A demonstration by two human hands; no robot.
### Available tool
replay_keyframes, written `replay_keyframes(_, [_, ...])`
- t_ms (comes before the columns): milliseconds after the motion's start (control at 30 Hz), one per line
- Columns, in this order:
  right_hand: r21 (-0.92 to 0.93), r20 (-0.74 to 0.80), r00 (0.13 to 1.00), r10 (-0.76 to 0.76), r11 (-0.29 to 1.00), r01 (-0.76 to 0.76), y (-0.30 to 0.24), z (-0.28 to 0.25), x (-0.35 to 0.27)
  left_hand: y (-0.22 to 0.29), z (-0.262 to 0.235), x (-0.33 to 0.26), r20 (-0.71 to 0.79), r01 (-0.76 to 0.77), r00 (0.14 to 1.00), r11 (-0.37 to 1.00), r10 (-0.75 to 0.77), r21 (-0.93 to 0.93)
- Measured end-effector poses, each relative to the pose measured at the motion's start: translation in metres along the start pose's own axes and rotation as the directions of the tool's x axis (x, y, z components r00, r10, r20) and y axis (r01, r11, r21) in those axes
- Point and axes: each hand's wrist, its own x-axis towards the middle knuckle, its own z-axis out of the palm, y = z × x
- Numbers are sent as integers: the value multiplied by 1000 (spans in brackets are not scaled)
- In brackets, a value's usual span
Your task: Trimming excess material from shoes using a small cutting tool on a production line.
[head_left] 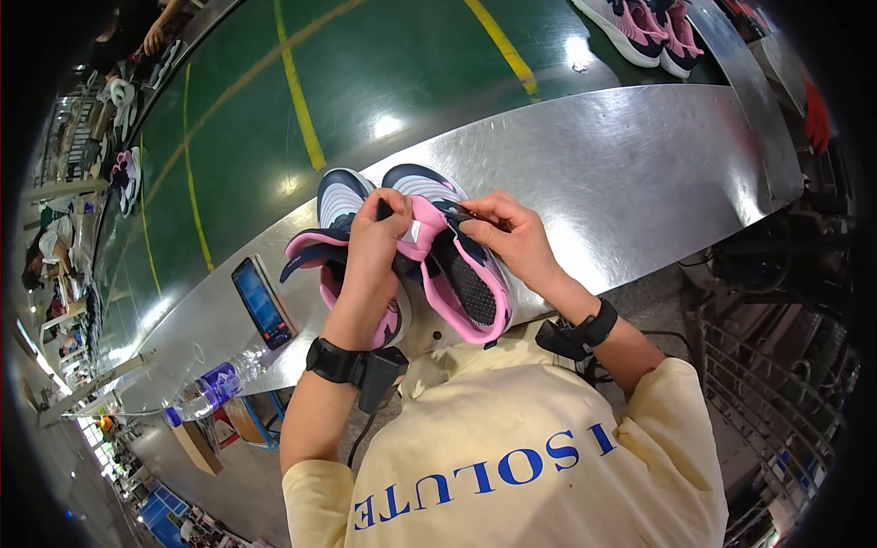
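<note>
I see both hands, left hand & right hand, pinched on pink tongue of shoe at 12 o'clock; next needs gentle tug, I think.

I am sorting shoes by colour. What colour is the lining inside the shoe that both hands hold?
Pink lining in a dark navy shoe, best seen in the head view.

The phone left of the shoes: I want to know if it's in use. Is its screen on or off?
On. The phone lies face up on the metal table, its screen glowing blue.
</note>
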Motion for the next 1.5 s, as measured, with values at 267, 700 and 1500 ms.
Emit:
replay_keyframes(267, [-99,45,998,-54,993,58,0,-1,2,-5,-6,0,37,-12,999,999,13,-38])
replay_keyframes(700, [-106,-65,990,-127,987,120,-53,-18,-12,15,-27,-30,163,-211,976,779,141,590])
replay_keyframes(1500, [450,5,955,297,852,-267,-23,30,59,-25,-17,-55,251,-535,825,555,507,637])
